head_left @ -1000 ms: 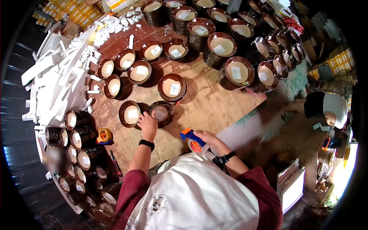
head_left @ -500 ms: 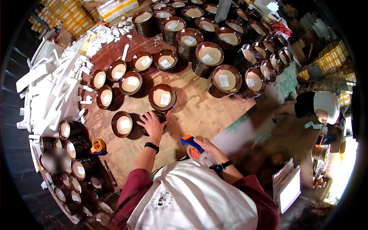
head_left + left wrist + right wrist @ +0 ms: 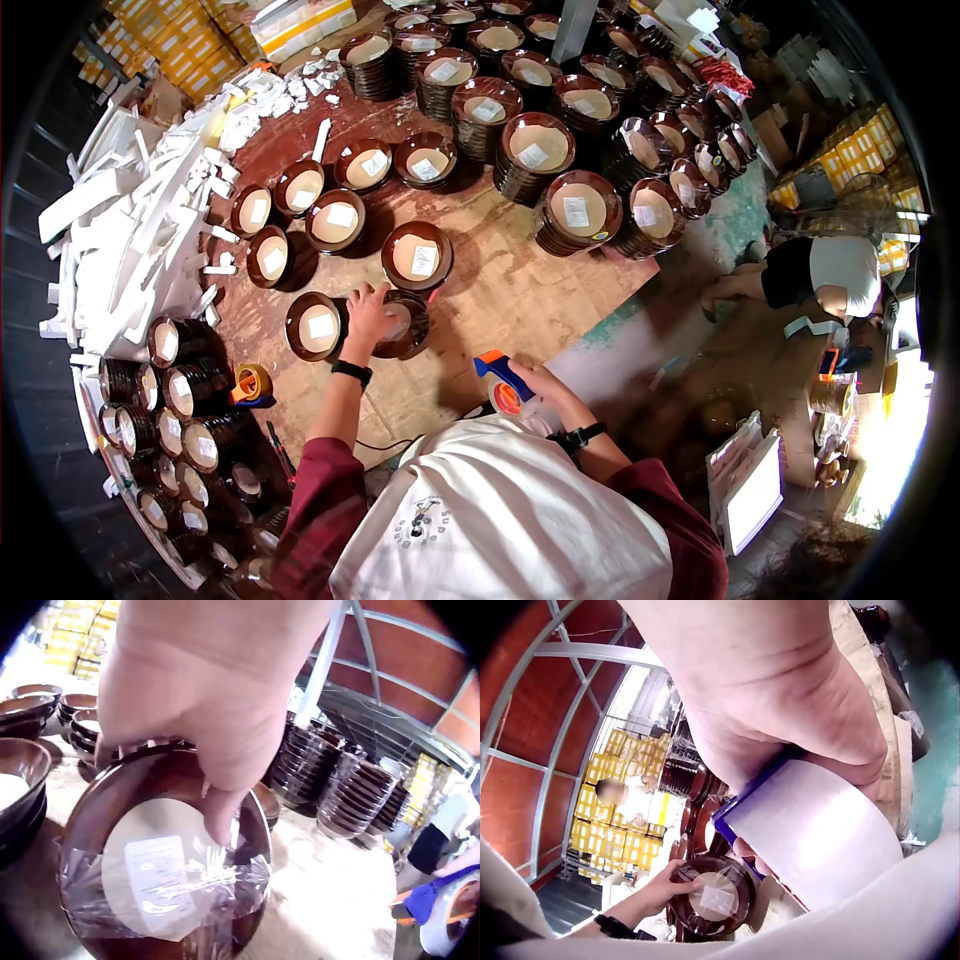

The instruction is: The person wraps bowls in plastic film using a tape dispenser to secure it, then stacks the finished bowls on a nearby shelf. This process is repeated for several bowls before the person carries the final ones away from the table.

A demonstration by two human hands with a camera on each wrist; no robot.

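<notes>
At the near side of the table (image 3: 470,320), the left hand (image 3: 368,320) has its grip closed on the rim of a bowl (image 3: 408,332), thumb against the inner wall and fingers over the edge, presumably to steady it. How many bowls sit beneath it cannot be told. Clear film (image 3: 225,881) crosses the mouth of the bowl and passes over a white label (image 3: 159,881), probably securing the label while leaving it visible. The right hand (image 3: 543,382) has its grip wrapped around a tape dispenser (image 3: 512,378), held near the table's edge and apart from the bowl, orange end toward the left hand; it appears to be carried at the ready. Whether a free tape end hangs from it cannot be established. Just beside the bowl, on its left, stands a second bowl (image 3: 316,327), likewise labelled. Tall stacks (image 3: 580,212) are grouped toward the far right, seemingly to leave working room. At left, a yellow roll (image 3: 261,379) lies near further stacks (image 3: 205,385), likely as a spare within reach. White foam (image 3: 150,225) is heaped along the left side, its purpose not evident.
</notes>
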